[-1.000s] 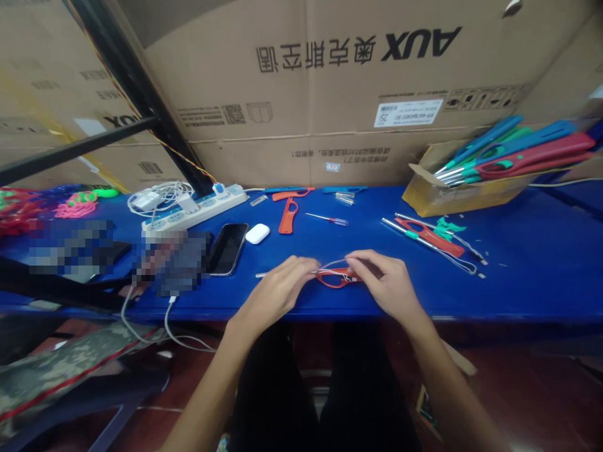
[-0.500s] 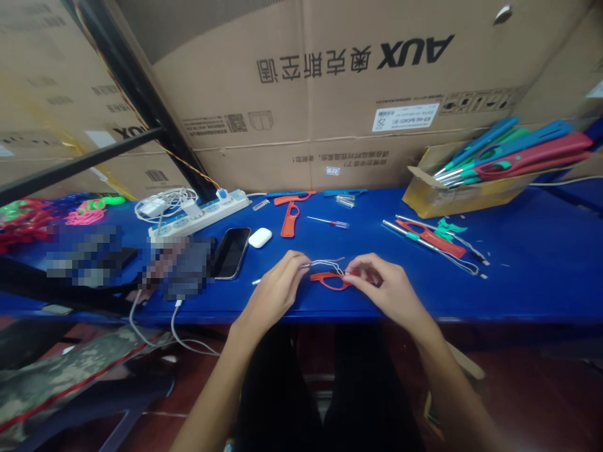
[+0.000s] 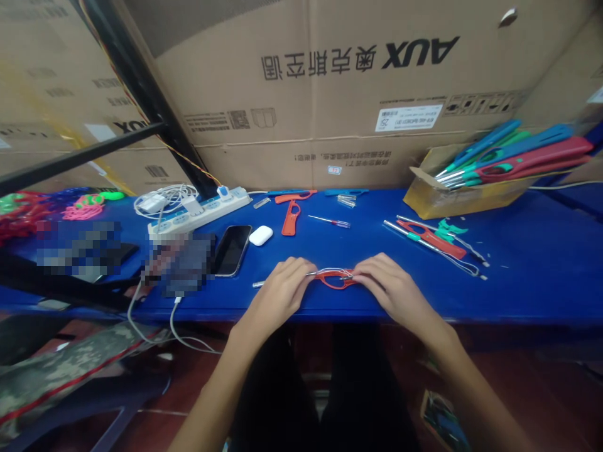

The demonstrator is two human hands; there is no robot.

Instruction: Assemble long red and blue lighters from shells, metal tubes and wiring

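An orange lighter casing half [image 3: 335, 284] with a trigger loop lies at the blue table's front edge, between my hands. My left hand [image 3: 286, 287] is closed on a thin metal tube [image 3: 257, 284], whose far end sticks out on the left. Two white wires [image 3: 335, 270] run from that tube across the casing. Over the casing's right end, my right hand [image 3: 394, 287] pinches the wires near their tip; its fingers hide the casing's handle. Just right of the loop shows a small dark metallic end [image 3: 346, 278].
Behind lie a screwdriver [image 3: 330, 221], another orange casing [image 3: 291, 218], an earphone case [image 3: 260, 235] and a phone [image 3: 232, 250]. Metal tubes with wires [image 3: 424, 240] rest at right, before a carton [image 3: 440, 198] of long lighters. A power strip [image 3: 200, 213] stands at left.
My hands have moved slightly apart, the right one to the right. The wires now lie lower and straighter along the orange casing, more of which shows.
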